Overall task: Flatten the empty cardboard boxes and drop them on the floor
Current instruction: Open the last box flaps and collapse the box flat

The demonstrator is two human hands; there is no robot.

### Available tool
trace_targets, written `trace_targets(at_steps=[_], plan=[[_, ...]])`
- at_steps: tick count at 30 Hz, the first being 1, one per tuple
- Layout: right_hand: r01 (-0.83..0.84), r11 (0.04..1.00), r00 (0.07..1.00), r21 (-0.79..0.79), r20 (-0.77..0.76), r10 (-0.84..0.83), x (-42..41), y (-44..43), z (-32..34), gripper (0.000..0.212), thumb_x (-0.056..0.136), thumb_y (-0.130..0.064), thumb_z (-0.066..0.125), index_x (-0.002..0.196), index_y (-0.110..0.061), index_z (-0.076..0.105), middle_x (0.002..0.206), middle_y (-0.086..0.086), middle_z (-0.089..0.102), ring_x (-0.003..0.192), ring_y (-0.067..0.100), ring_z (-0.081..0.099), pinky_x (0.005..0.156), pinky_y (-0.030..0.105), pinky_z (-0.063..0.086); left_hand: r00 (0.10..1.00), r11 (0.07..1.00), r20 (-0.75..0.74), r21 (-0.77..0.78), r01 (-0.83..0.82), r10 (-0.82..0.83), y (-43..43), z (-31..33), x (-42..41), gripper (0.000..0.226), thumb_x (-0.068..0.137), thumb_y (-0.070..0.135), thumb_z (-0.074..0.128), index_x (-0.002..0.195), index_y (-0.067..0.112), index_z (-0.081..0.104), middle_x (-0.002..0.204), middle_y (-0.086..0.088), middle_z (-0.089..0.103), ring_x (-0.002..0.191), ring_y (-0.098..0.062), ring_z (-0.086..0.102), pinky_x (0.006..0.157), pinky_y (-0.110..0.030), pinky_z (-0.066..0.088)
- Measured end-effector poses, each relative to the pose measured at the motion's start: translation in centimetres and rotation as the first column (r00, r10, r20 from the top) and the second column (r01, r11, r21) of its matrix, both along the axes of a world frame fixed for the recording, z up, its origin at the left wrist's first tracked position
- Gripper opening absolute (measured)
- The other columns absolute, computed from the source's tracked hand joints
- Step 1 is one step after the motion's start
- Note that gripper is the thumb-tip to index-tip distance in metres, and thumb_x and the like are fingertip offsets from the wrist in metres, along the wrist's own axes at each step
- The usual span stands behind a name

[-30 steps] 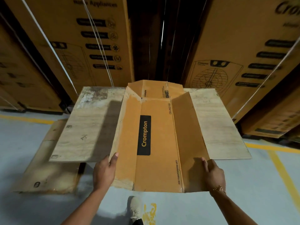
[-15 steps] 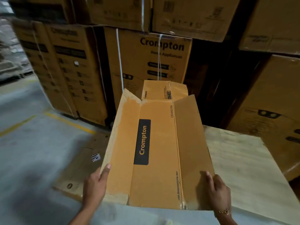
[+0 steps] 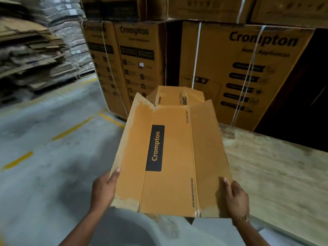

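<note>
Far left: a pile of flattened cardboard (image 3: pixel 35 55), stacked in uneven layers and blurred.
Floor: grey concrete floor (image 3: pixel 44 157) with yellow lines (image 3: pixel 17 160) painted across it.
Back stack: tall Crompton cartons (image 3: pixel 134 64) standing side by side, bound with a white strap (image 3: pixel 196 55), more cartons set on top of them.
Left hand: the left hand (image 3: pixel 103 190) grips the box's near left edge, thumb lying on the upper face, the fingers hidden beneath.
Task's thing: the flattened box (image 3: pixel 170 157) is held in the air between both hands, above the floor and just beside the wooden surface. It lies nearly flat with the long side running away from the person. A black Crompton label sits on its middle panel, "CEILING FAN" is printed along a crease, and the end flaps at the far end stand open. The left edge is torn and pale.
Right hand: the right hand (image 3: pixel 234 197) clasps the near right corner, thumb on top, fingers curled under the edge.
Wrist: a gold bracelet (image 3: pixel 242 218) on the right wrist.
Right: a pale wooden surface (image 3: pixel 275 174), worn and stained, reaching to the frame's edge.
</note>
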State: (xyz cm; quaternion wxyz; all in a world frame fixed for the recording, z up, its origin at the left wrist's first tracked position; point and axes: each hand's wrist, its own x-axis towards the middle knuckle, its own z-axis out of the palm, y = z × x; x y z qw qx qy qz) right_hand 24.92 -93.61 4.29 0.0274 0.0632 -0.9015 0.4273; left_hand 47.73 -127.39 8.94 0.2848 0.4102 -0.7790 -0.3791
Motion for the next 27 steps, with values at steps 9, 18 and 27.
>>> trace_targets(at_steps=[9, 18, 27], plan=[[-0.024, 0.999, 0.995, 0.032, 0.094, 0.021, -1.6, -13.1, -5.0, 0.094, 0.070, -0.092, 0.010, 0.069, -0.008, 0.051, 0.056, 0.009, 0.056, 0.054, 0.029, 0.055, 0.050, 0.032, 0.038, 0.995, 0.996, 0.098, 0.084, -0.036, 0.028, -13.1, -4.6, -1.6, 0.039, 0.096, 0.049, 0.053, 0.093, 0.017, 0.074, 0.085, -0.002, 0.074, 0.082, -0.023, 0.068, 0.071, -0.037, 0.052], [0.017, 0.983, 0.937, 0.181, 0.342, -0.079, -2.6, -23.3, -10.9, 0.046, 0.098, -0.044, 0.047, 0.075, -0.005, 0.058, 0.082, 0.028, 0.067, 0.077, 0.042, 0.063, 0.066, 0.042, 0.046, 0.969, 0.988, 0.244, 0.154, -0.016, -0.022, -25.1, -10.5, -5.0, 0.044, 0.094, 0.053, 0.055, 0.085, 0.015, 0.075, 0.076, -0.002, 0.073, 0.076, -0.025, 0.068, 0.072, -0.038, 0.054], [0.117, 0.963, 0.852, 0.243, 0.474, -0.223, -3.1, -32.2, -16.6, 0.043, 0.091, -0.058, 0.032, 0.075, -0.026, 0.057, 0.083, 0.008, 0.061, 0.073, 0.025, 0.055, 0.067, 0.033, 0.041, 0.910, 0.954, 0.329, 0.241, 0.176, -0.251, -36.5, -19.2, -13.2, 0.034, 0.097, 0.042, 0.054, 0.091, 0.015, 0.075, 0.080, -0.005, 0.074, 0.079, -0.025, 0.069, 0.073, -0.037, 0.052]])
